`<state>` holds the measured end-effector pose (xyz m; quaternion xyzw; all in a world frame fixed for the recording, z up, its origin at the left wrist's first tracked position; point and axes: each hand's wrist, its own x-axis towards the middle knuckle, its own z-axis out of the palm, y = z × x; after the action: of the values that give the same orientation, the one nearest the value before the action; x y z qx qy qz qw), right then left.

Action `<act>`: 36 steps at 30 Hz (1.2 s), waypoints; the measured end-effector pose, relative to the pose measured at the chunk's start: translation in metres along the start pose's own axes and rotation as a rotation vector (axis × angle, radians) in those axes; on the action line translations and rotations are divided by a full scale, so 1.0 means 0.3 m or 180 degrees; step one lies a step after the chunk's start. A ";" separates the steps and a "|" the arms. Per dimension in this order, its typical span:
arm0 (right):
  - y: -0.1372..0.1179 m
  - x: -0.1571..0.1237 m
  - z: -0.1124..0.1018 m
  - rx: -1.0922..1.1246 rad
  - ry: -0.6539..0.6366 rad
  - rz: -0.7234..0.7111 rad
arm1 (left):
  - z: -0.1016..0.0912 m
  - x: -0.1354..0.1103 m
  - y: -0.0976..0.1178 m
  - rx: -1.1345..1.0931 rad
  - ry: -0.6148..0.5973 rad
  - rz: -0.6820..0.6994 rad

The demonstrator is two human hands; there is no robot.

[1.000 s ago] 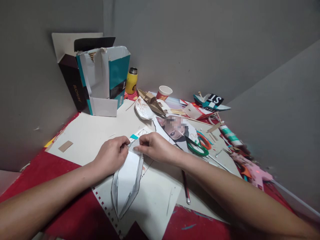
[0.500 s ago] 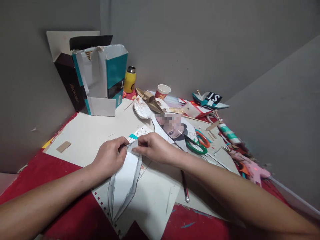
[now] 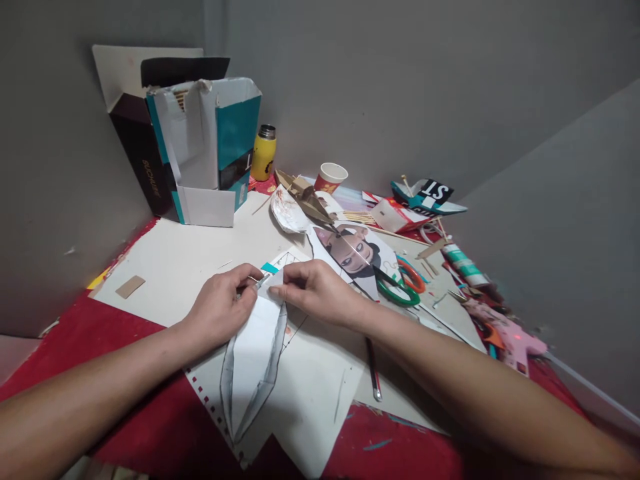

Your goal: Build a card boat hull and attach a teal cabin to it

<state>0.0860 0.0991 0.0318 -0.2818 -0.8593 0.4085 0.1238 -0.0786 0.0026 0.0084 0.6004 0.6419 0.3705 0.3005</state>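
Observation:
A white folded paper boat shape (image 3: 253, 353) with raised, dark-edged sides lies over a punched sheet of paper (image 3: 313, 407). At its far end my left hand (image 3: 227, 300) pinches the left edge. My right hand (image 3: 313, 290) pinches the same end from the right, thumb and fingers closed on the paper. Just beyond the fingertips shows a small teal piece (image 3: 270, 268), lying by a drawn grid on the sheet. The near end of the shape comes to a point and is free of both hands.
Green-handled scissors (image 3: 400, 293) lie right of my right hand, near a pencil (image 3: 374, 377). Farther right is a pink glue gun (image 3: 515, 333). A cut-open box (image 3: 200, 153), yellow bottle (image 3: 263, 157) and paper cup (image 3: 331, 177) stand behind. A small teal boat (image 3: 425, 197) sits back right.
My view has shifted slightly. The far end of the paper shape has been pinched differently, with more of its white flap showing between my hands. Both hands stay at that end.

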 end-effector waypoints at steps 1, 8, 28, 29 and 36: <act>0.003 -0.001 -0.001 0.0041 0.0015 -0.0049 | 0.001 0.000 -0.001 -0.0101 0.0018 -0.0014; 0.025 -0.015 0.000 0.0592 0.0094 -0.0315 | -0.006 0.014 0.010 -0.1174 -0.0058 -0.0392; -0.005 -0.019 -0.045 0.2571 0.0161 0.0473 | -0.011 0.020 0.025 -0.1411 -0.0102 -0.0659; -0.014 -0.022 -0.032 0.2554 0.0054 0.0558 | -0.011 0.021 0.024 -0.1458 -0.0102 -0.0690; -0.067 -0.028 0.016 0.2099 0.0016 0.0787 | -0.014 0.028 0.022 -0.2045 -0.0109 -0.1033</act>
<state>0.0829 0.0809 0.0445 -0.3296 -0.6402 0.6753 0.1597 -0.0792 0.0104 0.0168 0.3717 0.5745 0.4907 0.5394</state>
